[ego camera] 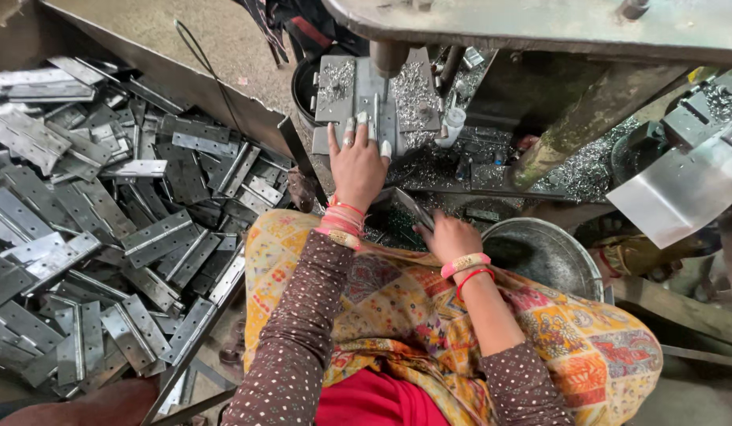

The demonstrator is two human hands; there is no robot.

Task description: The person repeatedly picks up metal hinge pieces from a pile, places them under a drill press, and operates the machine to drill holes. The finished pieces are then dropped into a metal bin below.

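My left hand point(356, 162) reaches forward onto the machine bed point(334, 106), fingers spread and pressing on a grey metal hinge point(371, 118) under the drill spindle point(388, 57). My right hand point(447, 237) rests lower, near my lap, its fingers closed on a flat metal hinge piece point(411, 207) that sticks out toward the left. Metal shavings point(413, 87) cover the bed around the hinge.
A big pile of grey metal hinges point(105, 221) fills the tray at the left. A round metal bowl point(547, 252) sits to the right of my right hand. A shiny metal sheet point(681, 189) and more shavings lie at the right.
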